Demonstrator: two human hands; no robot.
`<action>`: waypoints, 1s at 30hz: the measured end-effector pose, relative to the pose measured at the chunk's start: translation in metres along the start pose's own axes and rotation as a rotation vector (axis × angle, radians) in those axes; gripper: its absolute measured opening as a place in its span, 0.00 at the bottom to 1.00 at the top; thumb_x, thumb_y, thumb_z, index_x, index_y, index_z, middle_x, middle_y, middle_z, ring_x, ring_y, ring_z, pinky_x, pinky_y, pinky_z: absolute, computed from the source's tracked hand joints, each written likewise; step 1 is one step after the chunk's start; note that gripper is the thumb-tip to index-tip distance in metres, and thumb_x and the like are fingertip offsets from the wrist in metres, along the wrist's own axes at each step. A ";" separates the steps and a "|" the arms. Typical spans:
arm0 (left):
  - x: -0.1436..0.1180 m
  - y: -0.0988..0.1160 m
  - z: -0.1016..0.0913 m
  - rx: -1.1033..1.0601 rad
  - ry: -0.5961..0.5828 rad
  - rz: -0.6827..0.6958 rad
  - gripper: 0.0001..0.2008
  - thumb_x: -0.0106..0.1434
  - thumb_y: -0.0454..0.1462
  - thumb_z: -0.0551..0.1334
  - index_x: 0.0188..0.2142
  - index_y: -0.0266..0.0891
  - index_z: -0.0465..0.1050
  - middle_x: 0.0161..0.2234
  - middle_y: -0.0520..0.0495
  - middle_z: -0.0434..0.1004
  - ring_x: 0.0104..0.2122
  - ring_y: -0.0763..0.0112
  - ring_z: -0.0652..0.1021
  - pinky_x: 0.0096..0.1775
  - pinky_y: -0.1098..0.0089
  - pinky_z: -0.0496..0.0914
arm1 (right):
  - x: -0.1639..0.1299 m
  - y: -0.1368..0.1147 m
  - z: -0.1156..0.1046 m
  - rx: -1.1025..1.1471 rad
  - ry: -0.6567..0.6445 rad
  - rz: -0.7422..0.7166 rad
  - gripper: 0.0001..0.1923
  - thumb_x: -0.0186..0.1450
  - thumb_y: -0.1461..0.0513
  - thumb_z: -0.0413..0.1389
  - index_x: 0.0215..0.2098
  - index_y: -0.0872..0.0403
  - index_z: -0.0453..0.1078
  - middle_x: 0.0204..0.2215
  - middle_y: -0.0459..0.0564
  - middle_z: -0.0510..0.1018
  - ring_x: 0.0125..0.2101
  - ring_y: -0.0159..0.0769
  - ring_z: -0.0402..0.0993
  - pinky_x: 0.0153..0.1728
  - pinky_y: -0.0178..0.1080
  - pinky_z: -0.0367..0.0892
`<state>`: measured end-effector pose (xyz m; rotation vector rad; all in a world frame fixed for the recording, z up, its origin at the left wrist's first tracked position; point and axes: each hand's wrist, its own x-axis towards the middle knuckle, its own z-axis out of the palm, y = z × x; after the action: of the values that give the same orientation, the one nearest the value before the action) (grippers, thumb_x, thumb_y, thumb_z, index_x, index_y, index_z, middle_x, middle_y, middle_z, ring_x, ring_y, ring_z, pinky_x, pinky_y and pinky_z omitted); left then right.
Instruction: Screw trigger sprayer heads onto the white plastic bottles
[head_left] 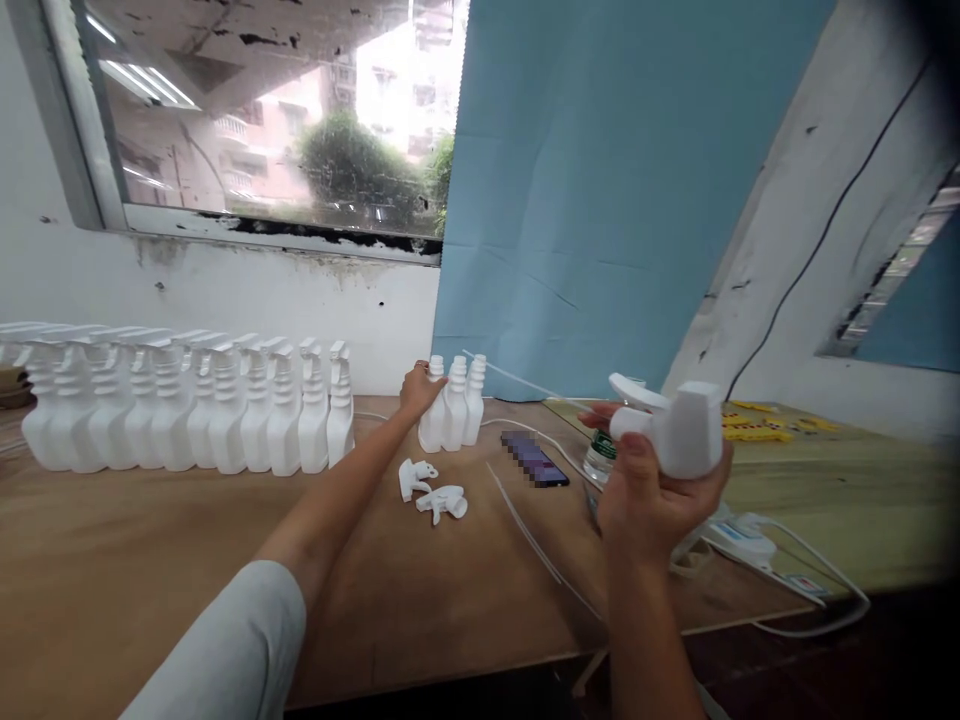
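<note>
My left hand (417,389) reaches far across the wooden table (150,560) and grips the leftmost of three uncapped white bottles (452,404) standing by the blue sheet. My right hand (646,490) is raised near me and holds a white trigger spray head (671,422) whose thin dip tube (525,383) points left toward the bottles. Two loose spray heads (432,492) lie on the table between my arms.
A long row of white bottles fitted with spray heads (187,405) stands at the left along the wall. A phone (534,458), a small green-labelled bottle (600,455), loose dip tubes (536,545) and a white power strip with cable (750,545) lie at the right.
</note>
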<state>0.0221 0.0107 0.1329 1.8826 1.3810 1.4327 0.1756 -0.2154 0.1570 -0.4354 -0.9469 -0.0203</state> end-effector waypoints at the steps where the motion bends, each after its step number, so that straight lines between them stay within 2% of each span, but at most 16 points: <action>1: -0.004 0.001 -0.003 0.017 0.004 0.027 0.19 0.58 0.36 0.64 0.49 0.37 0.67 0.45 0.38 0.77 0.46 0.57 0.76 0.46 0.64 0.67 | 0.001 0.000 -0.001 0.017 0.009 -0.009 0.17 0.56 0.65 0.62 0.39 0.51 0.60 0.29 0.44 0.78 0.27 0.38 0.77 0.37 0.48 0.73; 6: -0.037 0.012 -0.034 0.089 0.002 0.238 0.20 0.59 0.34 0.59 0.52 0.42 0.68 0.41 0.47 0.79 0.42 0.60 0.77 0.44 0.67 0.68 | 0.002 -0.007 0.001 0.097 0.001 -0.055 0.19 0.56 0.67 0.59 0.44 0.49 0.62 0.27 0.42 0.77 0.26 0.39 0.77 0.32 0.46 0.72; 9: -0.055 0.019 -0.052 0.115 -0.027 0.345 0.22 0.58 0.33 0.59 0.53 0.43 0.69 0.40 0.49 0.79 0.40 0.61 0.77 0.43 0.68 0.68 | -0.001 -0.013 0.004 0.098 -0.013 -0.044 0.17 0.55 0.66 0.60 0.41 0.48 0.62 0.27 0.43 0.77 0.26 0.40 0.76 0.31 0.47 0.72; 12: -0.066 0.024 -0.064 0.122 -0.042 0.415 0.25 0.57 0.31 0.58 0.55 0.43 0.68 0.46 0.49 0.77 0.42 0.61 0.77 0.44 0.67 0.69 | -0.004 -0.018 0.004 0.037 -0.039 0.034 0.15 0.55 0.64 0.62 0.38 0.49 0.62 0.28 0.43 0.77 0.27 0.40 0.77 0.33 0.49 0.73; 15: -0.077 0.028 -0.073 0.127 -0.066 0.482 0.25 0.56 0.30 0.57 0.54 0.42 0.69 0.50 0.48 0.75 0.48 0.59 0.75 0.50 0.65 0.67 | -0.008 -0.020 0.002 -0.040 -0.080 0.096 0.15 0.57 0.61 0.63 0.39 0.50 0.64 0.27 0.44 0.78 0.28 0.41 0.78 0.34 0.50 0.74; 18: -0.098 0.034 -0.085 0.148 -0.160 0.664 0.27 0.55 0.29 0.57 0.55 0.43 0.69 0.52 0.48 0.74 0.52 0.59 0.72 0.55 0.63 0.63 | -0.012 -0.018 0.002 -0.089 -0.123 0.189 0.16 0.58 0.57 0.63 0.41 0.53 0.67 0.30 0.49 0.80 0.31 0.42 0.79 0.36 0.48 0.73; 20: -0.117 0.040 -0.097 0.147 -0.251 0.764 0.31 0.56 0.29 0.56 0.60 0.42 0.63 0.52 0.46 0.73 0.51 0.59 0.72 0.55 0.61 0.63 | -0.016 -0.015 0.007 -0.134 -0.211 0.283 0.17 0.58 0.56 0.63 0.43 0.54 0.70 0.34 0.52 0.80 0.34 0.42 0.78 0.38 0.46 0.73; 22: -0.137 0.047 -0.111 0.116 -0.362 0.715 0.33 0.56 0.29 0.56 0.62 0.41 0.59 0.47 0.46 0.75 0.45 0.61 0.75 0.50 0.62 0.67 | -0.019 -0.012 0.018 -0.164 -0.400 0.339 0.19 0.57 0.57 0.64 0.44 0.54 0.72 0.39 0.52 0.80 0.38 0.42 0.77 0.40 0.44 0.72; 25: -0.158 0.050 -0.132 0.023 -0.492 0.438 0.26 0.59 0.32 0.56 0.58 0.40 0.63 0.40 0.47 0.76 0.38 0.63 0.76 0.41 0.66 0.71 | -0.020 -0.008 0.042 -0.116 -0.769 0.414 0.17 0.57 0.57 0.65 0.43 0.53 0.74 0.40 0.51 0.78 0.40 0.41 0.74 0.39 0.40 0.71; 27: -0.165 0.045 -0.143 -0.085 -0.532 0.276 0.21 0.61 0.35 0.56 0.55 0.39 0.65 0.43 0.46 0.75 0.41 0.61 0.75 0.43 0.66 0.71 | -0.020 -0.006 0.059 -0.048 -0.963 0.511 0.15 0.58 0.57 0.63 0.42 0.54 0.74 0.37 0.49 0.77 0.37 0.38 0.73 0.36 0.37 0.70; 30: -0.168 0.031 -0.153 -0.262 -0.595 0.155 0.21 0.63 0.36 0.57 0.56 0.38 0.64 0.48 0.44 0.73 0.48 0.59 0.73 0.49 0.63 0.69 | -0.022 -0.001 0.083 0.019 -1.153 0.598 0.13 0.59 0.56 0.62 0.39 0.55 0.74 0.29 0.46 0.74 0.30 0.33 0.69 0.29 0.34 0.65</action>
<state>-0.0976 -0.1851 0.1346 2.0366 0.7431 0.9345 0.0977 -0.1894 0.1815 -0.7142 -1.8963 0.8631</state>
